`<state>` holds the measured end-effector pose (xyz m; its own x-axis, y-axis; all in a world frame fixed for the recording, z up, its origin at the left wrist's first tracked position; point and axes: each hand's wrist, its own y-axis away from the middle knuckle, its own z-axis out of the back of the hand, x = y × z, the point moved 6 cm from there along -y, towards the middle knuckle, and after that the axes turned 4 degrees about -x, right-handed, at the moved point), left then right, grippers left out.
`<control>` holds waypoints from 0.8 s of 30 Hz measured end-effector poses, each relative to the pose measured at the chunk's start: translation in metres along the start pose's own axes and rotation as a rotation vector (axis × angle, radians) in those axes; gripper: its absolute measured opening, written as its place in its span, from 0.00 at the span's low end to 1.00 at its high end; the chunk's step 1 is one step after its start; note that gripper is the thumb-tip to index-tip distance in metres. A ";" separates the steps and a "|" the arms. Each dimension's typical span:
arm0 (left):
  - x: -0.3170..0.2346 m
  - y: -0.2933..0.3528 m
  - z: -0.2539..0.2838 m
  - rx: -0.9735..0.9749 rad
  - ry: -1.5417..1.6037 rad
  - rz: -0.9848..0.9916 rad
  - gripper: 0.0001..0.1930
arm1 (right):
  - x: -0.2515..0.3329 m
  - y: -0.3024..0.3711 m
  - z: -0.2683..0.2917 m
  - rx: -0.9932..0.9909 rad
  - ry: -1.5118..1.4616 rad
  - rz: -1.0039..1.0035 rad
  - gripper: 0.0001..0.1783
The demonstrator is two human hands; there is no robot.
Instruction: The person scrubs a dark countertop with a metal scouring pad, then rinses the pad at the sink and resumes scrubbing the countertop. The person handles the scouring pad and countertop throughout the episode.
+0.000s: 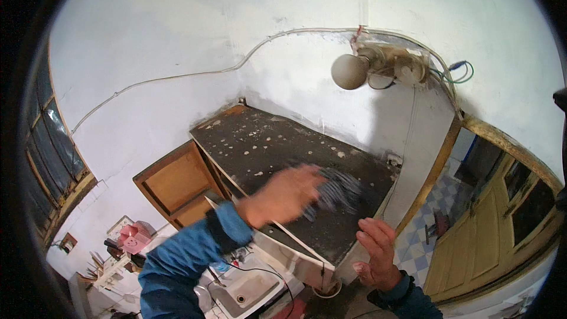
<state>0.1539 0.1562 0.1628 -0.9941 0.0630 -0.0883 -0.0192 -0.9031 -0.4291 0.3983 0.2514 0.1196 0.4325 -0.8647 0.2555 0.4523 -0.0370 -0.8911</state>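
My left hand (289, 194), smeared by motion, reaches across the dark top of a cabinet (260, 145). Under and beyond its fingers is a crumpled grey striped cloth (339, 191), also blurred, which the hand appears to grip. Pale spots and flakes speckle the cabinet's black surface. Close to the cabinet's near right corner, my right hand (378, 254) is raised with fingers stretched and apart, holding nothing. Both arms wear blue sleeves.
A brown cabinet door (180, 180) hangs open on the left. Below are a white sink (251, 289), a pink basket (134, 237) and a bucket (326, 288). A bulb (349, 72) and loose wires (460, 72) jut from the wall. A wooden door (481, 236) stands right.
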 end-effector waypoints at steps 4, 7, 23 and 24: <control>0.126 0.024 0.038 0.247 -0.192 0.687 0.29 | -0.025 -0.006 0.002 0.069 -0.085 -0.143 0.30; 0.110 0.016 0.031 0.233 -0.138 0.579 0.32 | -0.036 -0.016 -0.003 0.040 -0.017 -0.035 0.31; 0.079 0.059 0.045 0.197 -0.123 0.549 0.32 | -0.057 -0.012 -0.012 -0.026 0.052 0.061 0.26; 0.116 0.072 0.050 0.158 -0.073 0.663 0.33 | -0.057 -0.011 -0.013 -0.024 0.054 0.066 0.26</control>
<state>0.0323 0.0769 0.1667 -0.8057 -0.5486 -0.2234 0.5863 -0.7925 -0.1681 0.3584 0.2947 0.1105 0.4181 -0.8913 0.1756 0.4053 0.0101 -0.9141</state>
